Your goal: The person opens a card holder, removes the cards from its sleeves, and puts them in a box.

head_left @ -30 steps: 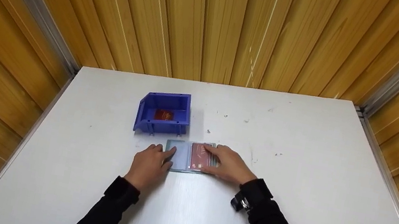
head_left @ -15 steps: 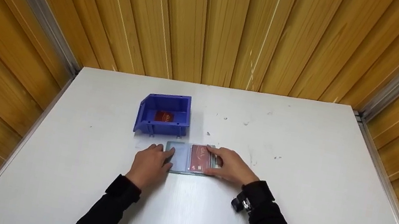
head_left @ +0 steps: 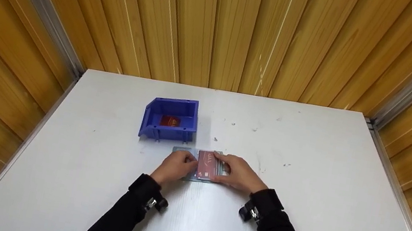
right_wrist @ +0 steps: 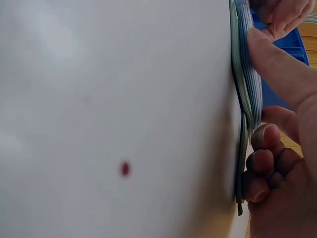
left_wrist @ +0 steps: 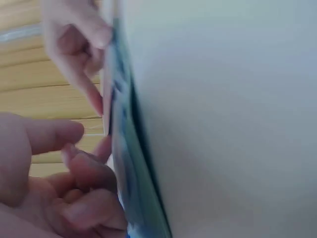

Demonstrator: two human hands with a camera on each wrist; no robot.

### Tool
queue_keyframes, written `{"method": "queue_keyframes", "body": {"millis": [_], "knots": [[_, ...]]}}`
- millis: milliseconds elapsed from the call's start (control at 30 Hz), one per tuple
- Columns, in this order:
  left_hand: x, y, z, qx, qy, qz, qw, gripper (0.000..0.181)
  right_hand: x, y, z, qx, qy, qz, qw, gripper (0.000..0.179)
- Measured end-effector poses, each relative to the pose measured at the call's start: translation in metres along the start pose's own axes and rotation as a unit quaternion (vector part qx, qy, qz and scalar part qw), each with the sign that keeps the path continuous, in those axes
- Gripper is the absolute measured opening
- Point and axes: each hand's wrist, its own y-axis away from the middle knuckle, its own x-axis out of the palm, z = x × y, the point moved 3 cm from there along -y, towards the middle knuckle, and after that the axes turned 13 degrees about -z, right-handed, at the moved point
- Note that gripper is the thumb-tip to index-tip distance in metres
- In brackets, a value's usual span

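Note:
A card holder (head_left: 190,177) with clear sleeves lies spread flat on the white table, its stacked sleeve edges (right_wrist: 252,74) visible from the side in the right wrist view. A red card (head_left: 206,165) with white lettering sits on its right-hand page. My right hand (head_left: 239,173) grips that page from the right, finger at the far edge and thumb at the near edge. Over the left page is my left hand (head_left: 176,166), fingers loosely bent with tips at the card's left edge. In the left wrist view, its fingers (left_wrist: 91,171) touch the sleeves, with nothing seen between them.
Just behind the holder stands a blue plastic bin (head_left: 151,131), with another red card (head_left: 170,121) on its floor. Wood-patterned panels (head_left: 229,30) wall the table (head_left: 327,175) at the back and both sides.
My left hand has shifted right across the left page to the red card's edge, its fingers now more bent. The right hand keeps its grip on the card holder, nearly still.

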Motion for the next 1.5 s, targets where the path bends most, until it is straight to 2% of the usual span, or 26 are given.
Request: {"method": "queue_keyframes", "body": {"millis": [100,267,367,533,733,1000,1300,1500], "knots": [[0.005,-0.003,-0.002,-0.034,0.015,0.021,0.9991,0.024,-0.001,0.001,-0.001,0.0,0.001,-0.007,1.0,0.08],[0.013,-0.005,-0.004,-0.047,0.034,0.044,0.9973,0.034,0.0,0.002,0.001,-0.013,-0.009,-0.002,0.9999,0.079],[0.015,-0.005,-0.002,-0.045,0.046,0.043,0.997,0.037,0.0,0.002,0.003,-0.01,-0.013,0.003,0.9999,0.08],[0.016,-0.006,0.0,-0.033,0.066,0.039,0.9965,0.031,0.001,0.002,0.002,-0.007,0.002,-0.002,1.0,0.081],[0.016,-0.006,0.002,-0.047,0.114,0.057,0.9907,0.029,0.004,0.002,0.0,-0.005,0.022,0.007,0.9997,0.082],[0.015,-0.005,0.003,-0.052,0.127,0.052,0.9892,0.028,0.002,0.001,-0.002,0.008,0.004,0.004,0.9999,0.082],[0.012,-0.003,0.004,-0.081,0.155,0.073,0.9819,0.029,0.001,0.001,-0.003,-0.006,-0.005,-0.002,1.0,0.081],[0.011,-0.003,0.006,-0.097,0.172,0.075,0.9774,0.027,0.001,0.0,0.0,-0.009,0.001,0.001,1.0,0.081]]}}
